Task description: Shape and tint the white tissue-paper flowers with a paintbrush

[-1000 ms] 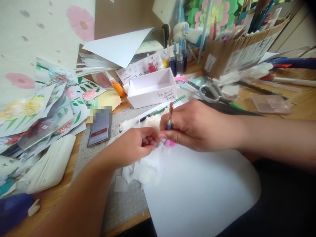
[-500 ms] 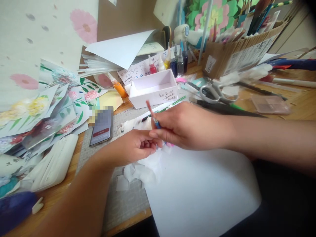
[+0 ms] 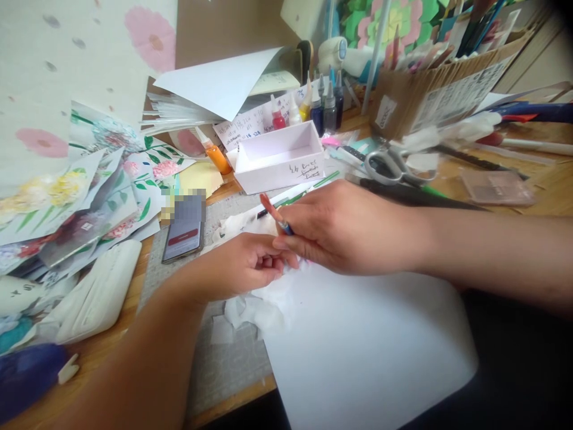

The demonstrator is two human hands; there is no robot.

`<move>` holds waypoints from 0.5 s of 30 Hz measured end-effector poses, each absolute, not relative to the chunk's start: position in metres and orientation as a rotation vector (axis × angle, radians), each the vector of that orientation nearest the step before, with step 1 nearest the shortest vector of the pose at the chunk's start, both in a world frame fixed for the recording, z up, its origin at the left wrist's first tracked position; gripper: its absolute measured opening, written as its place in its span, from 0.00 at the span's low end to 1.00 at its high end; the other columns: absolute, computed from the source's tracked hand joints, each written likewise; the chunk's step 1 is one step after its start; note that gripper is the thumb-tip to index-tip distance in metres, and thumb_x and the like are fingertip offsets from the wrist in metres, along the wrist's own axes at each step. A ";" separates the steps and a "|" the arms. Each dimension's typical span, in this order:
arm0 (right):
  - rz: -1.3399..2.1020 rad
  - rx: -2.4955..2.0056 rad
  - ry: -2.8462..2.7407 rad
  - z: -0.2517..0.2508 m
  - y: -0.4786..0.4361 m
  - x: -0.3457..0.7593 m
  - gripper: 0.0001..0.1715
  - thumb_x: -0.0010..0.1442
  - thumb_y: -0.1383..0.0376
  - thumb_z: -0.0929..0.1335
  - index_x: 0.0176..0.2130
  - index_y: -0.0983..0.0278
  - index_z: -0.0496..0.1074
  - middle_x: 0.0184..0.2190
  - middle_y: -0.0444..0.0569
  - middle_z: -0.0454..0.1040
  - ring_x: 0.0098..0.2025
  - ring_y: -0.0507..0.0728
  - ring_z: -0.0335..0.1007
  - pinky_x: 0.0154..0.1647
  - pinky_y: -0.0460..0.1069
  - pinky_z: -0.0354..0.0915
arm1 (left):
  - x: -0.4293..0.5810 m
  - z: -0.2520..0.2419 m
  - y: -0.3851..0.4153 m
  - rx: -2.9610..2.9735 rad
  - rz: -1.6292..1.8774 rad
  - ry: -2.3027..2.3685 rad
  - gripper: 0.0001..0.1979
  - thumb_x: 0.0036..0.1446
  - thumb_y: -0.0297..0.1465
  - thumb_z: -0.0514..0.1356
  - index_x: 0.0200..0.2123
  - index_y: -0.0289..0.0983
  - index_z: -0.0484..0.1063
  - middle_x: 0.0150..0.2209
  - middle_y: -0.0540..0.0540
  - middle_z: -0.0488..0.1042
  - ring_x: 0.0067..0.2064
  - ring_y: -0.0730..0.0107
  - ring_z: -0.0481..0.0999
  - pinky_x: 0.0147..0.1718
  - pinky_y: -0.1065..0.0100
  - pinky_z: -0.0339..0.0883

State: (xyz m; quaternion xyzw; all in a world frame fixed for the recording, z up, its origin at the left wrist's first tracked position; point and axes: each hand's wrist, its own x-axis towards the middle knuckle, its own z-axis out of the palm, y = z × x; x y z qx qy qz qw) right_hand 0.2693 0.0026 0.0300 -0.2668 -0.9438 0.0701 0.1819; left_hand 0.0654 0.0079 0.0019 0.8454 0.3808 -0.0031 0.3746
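My right hand (image 3: 340, 230) is closed around a slim tool with a flattened reddish-brown end (image 3: 270, 208) and a blue section by the thumb; its other end is hidden by the fingers. Right beside it, my left hand (image 3: 253, 263) has curled fingers, their tips meeting the right hand. Whatever it grips, if anything, is hidden. Under and behind both hands lies crumpled white tissue (image 3: 233, 226), with a trace of pink at the fingertips. A large white sheet (image 3: 367, 334) spreads below the hands and over the near table edge.
A phone (image 3: 183, 230) rests on the grey mat (image 3: 233, 370). Behind stand a white box (image 3: 280, 170), an orange bottle (image 3: 218, 156) and several colour bottles (image 3: 330, 110). Scissors (image 3: 396, 167) lie at right, before a cardboard box (image 3: 443, 89) of brushes. Painted flower sheets (image 3: 80, 197) pile up left.
The tool's reddish-brown end has tilted further left and lower in my right hand. Both hands stay together in nearly the same place. The view has shifted slightly.
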 end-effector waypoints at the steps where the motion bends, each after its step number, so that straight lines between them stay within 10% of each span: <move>1: 0.207 -0.752 -2.659 0.030 0.003 0.269 0.06 0.58 0.68 0.63 0.29 0.66 0.65 0.21 0.43 0.65 0.22 0.49 0.59 0.25 0.45 0.51 | 0.065 0.002 0.008 2.168 -0.017 0.966 0.12 0.54 0.26 0.54 0.40 0.43 0.73 0.32 0.54 0.73 0.31 0.76 0.69 0.32 0.77 0.62; 15: 0.407 -0.703 -2.456 0.025 0.011 0.279 0.13 0.60 0.64 0.63 0.26 0.68 0.69 0.18 0.41 0.64 0.20 0.46 0.55 0.22 0.44 0.48 | 0.066 0.009 0.005 2.203 -0.141 0.974 0.19 0.53 0.24 0.54 0.45 0.49 0.72 0.30 0.56 0.70 0.31 0.78 0.69 0.31 0.78 0.61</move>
